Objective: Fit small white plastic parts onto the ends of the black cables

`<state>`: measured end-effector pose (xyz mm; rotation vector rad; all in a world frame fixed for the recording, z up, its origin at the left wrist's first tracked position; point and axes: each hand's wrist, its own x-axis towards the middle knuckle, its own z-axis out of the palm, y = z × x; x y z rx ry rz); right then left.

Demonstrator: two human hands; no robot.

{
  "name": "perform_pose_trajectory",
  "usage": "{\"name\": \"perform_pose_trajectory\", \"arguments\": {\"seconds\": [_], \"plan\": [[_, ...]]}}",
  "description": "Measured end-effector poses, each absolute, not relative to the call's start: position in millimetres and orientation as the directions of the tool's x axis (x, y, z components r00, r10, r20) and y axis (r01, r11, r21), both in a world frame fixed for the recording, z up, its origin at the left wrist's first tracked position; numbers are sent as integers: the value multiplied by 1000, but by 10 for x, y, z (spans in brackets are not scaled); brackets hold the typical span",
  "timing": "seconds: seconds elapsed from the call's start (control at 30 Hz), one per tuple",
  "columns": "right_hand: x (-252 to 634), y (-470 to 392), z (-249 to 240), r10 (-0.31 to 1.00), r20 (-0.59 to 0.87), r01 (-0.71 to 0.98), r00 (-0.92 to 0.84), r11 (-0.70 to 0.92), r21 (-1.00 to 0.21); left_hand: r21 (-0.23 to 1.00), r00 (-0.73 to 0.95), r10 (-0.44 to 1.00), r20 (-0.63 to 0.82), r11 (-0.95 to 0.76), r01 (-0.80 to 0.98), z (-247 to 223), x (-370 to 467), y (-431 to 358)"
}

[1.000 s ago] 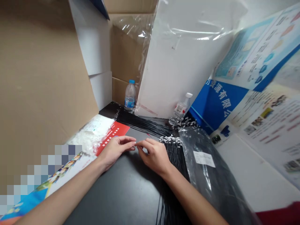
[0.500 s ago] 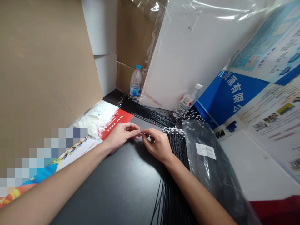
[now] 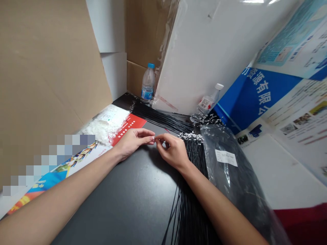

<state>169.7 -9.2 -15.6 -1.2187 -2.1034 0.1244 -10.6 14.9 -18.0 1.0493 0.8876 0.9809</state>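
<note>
Pinching together at mid-desk (image 3: 122, 204), a tiny white clip (image 3: 153, 137) is held between the left hand (image 3: 133, 142) and right hand (image 3: 173, 151), each grip narrow on it. Black ties (image 3: 191, 156) lie at 3 o'clock of the hands; a bag of clips (image 3: 107, 124) lies at 10 o'clock.

The scene is lit evenly and quite brightly, with soft light that seems to come from above. Glare is seen on the clear plastic film (image 3: 168, 30) at the top and a weak sheen on the dark table (image 3: 133, 200). Only soft shadows are cast under the forearms. Straight edges are bent near the borders by the wide lens. A pixelated patch is placed at the left.
</note>
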Motion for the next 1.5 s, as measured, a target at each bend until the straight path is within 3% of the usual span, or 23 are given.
{"name": "perform_pose_trajectory", "arguments": {"seconds": [0.8,1.5], "plan": [[1709,-94,-147,822,470,736,-322,529,-422,991,408,912,-45,93,-97,-197,-153,165],[1702,-118,-101,819,447,669,-358,560,-490,979,466,880,-89,164,-122,-206,-159,175]]}}
